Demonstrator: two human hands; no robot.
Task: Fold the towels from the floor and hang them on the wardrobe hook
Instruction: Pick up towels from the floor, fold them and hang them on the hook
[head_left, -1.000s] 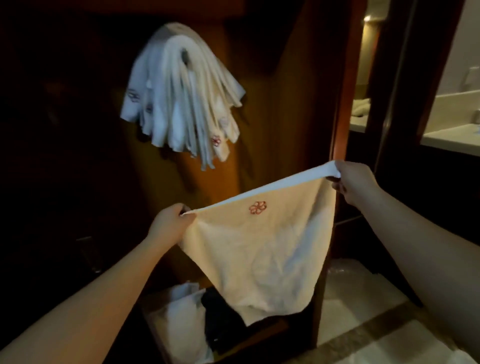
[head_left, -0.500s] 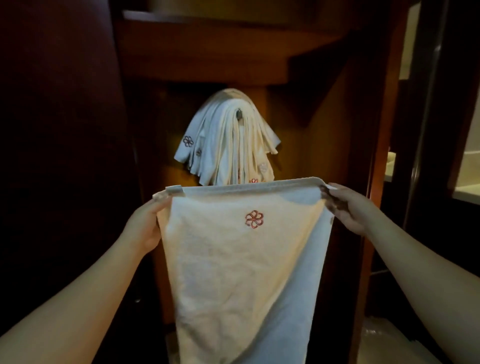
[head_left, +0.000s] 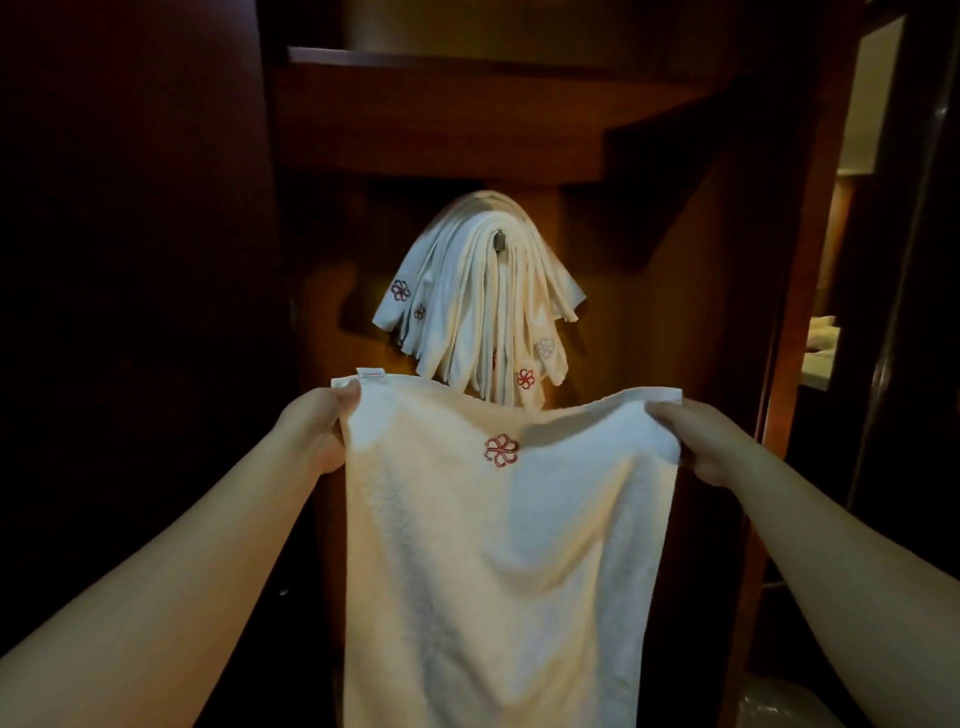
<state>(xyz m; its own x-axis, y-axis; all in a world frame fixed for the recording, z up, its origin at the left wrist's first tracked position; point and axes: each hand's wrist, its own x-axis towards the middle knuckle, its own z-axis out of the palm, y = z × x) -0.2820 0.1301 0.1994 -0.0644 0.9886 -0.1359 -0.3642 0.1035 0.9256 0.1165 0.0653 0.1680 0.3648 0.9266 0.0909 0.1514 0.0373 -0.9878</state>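
A white towel (head_left: 498, 561) with a red flower emblem hangs spread in front of me, its lower end running out of the frame. My left hand (head_left: 317, 431) grips its top left corner, beside a small label. My right hand (head_left: 696, 441) grips the top right corner. Just above and behind the towel, several folded white towels (head_left: 467, 296) are draped over the metal wardrobe hook (head_left: 500, 240) on the wooden back panel. The held towel's top edge overlaps the bottom of that bundle in the view.
A wooden shelf (head_left: 441, 114) sits above the hook. A dark wardrobe wall (head_left: 135, 312) closes the left side and a wooden side panel (head_left: 789, 312) the right. Beyond it a lit room (head_left: 826, 343) shows. A pale plastic-wrapped thing (head_left: 779, 701) lies low right.
The view has risen from the floor to the hook. The towel now hangs level and fully spread, closer to the hung bundle, with both hands still holding its corners.
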